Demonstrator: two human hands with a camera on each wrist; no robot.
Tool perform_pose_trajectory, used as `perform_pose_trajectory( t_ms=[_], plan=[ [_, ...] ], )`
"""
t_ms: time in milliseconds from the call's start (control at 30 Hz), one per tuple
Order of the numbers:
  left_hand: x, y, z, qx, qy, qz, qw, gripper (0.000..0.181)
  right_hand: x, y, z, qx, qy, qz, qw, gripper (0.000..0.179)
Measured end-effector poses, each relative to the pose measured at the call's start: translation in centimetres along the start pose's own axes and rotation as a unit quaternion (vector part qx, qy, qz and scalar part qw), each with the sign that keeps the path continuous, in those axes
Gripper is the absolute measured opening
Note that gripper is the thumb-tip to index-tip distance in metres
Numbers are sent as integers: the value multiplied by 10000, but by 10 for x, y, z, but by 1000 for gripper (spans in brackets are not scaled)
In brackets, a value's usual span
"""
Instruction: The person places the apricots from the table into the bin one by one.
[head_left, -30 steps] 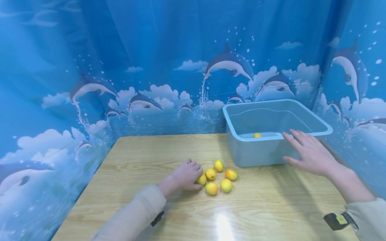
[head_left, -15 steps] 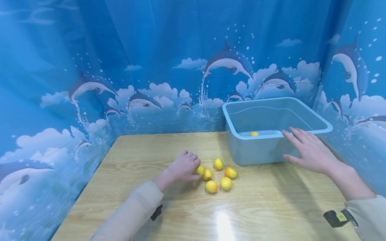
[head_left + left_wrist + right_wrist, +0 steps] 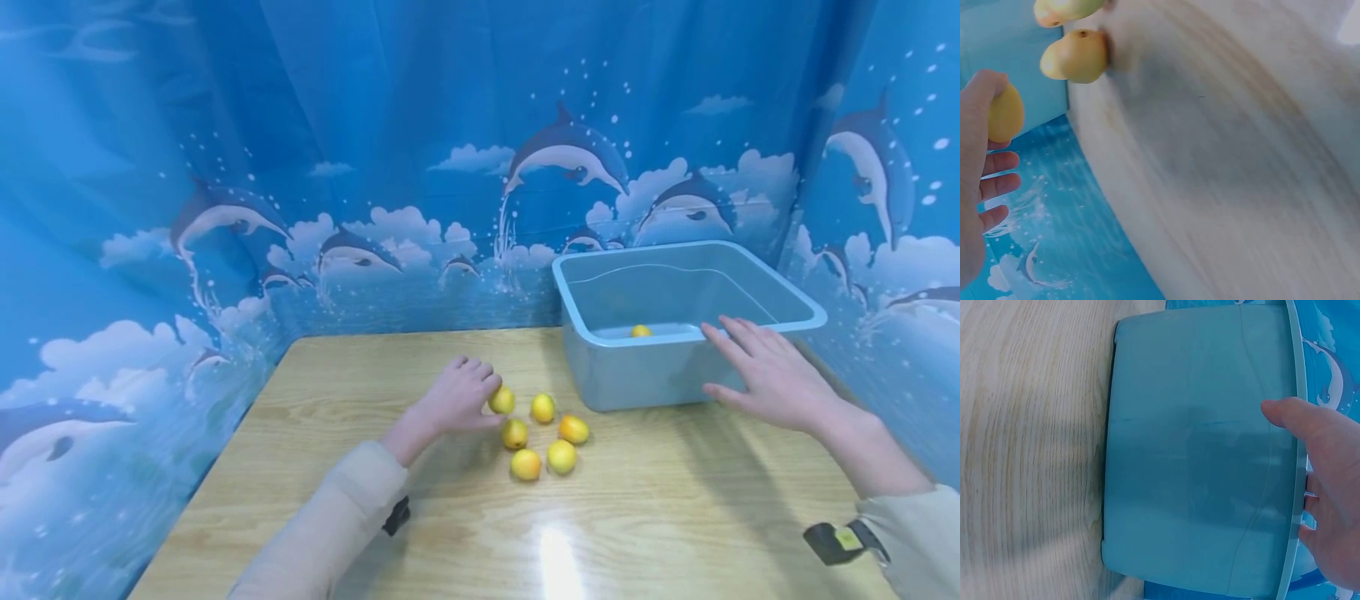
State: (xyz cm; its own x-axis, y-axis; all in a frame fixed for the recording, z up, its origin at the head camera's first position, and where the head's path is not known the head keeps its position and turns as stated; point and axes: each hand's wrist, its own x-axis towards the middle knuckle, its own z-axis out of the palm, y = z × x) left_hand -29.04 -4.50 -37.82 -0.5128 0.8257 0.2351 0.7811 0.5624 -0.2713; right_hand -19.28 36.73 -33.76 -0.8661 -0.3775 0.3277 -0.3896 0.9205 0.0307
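Note:
My left hand [image 3: 459, 397] pinches a small yellow fruit [image 3: 502, 400] between thumb and fingers, and in the left wrist view this fruit [image 3: 1006, 112] appears raised off the table. Close by on the tabletop lie several more yellow fruits [image 3: 515, 433], some with an orange blush [image 3: 573, 429]. At the back right stands a blue-grey plastic tub [image 3: 645, 375], with one yellow fruit [image 3: 641, 331] visible on its floor. My right hand [image 3: 772, 379] is at the tub's near rim, fingers extended over it and thumb outside the wall; whether it touches the rim I cannot tell.
The wooden table [image 3: 360, 367] runs back to a blue curtain [image 3: 420, 167] printed with dolphins. Another curtain side rises right of the tub. A bright light reflection [image 3: 557, 558] shows on the table's near part.
My left hand has lifted the fruit up and slightly away from the others. A neighbouring fruit shifted a little left. The fruit in the tub rolled slightly left, then back. My right hand stayed put.

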Motion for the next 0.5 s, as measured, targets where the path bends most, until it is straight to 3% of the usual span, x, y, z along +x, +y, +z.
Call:
perform_pose_trajectory(
  t_ms=[167,500],
  plan=[
    [8,-4,-8,144,279,50,9995,42,0,0,0,-29,40,-19,10000,82],
    [24,-6,-22,185,508,-30,9985,41,0,0,-1,48,6,16,10000,82]
  ],
)
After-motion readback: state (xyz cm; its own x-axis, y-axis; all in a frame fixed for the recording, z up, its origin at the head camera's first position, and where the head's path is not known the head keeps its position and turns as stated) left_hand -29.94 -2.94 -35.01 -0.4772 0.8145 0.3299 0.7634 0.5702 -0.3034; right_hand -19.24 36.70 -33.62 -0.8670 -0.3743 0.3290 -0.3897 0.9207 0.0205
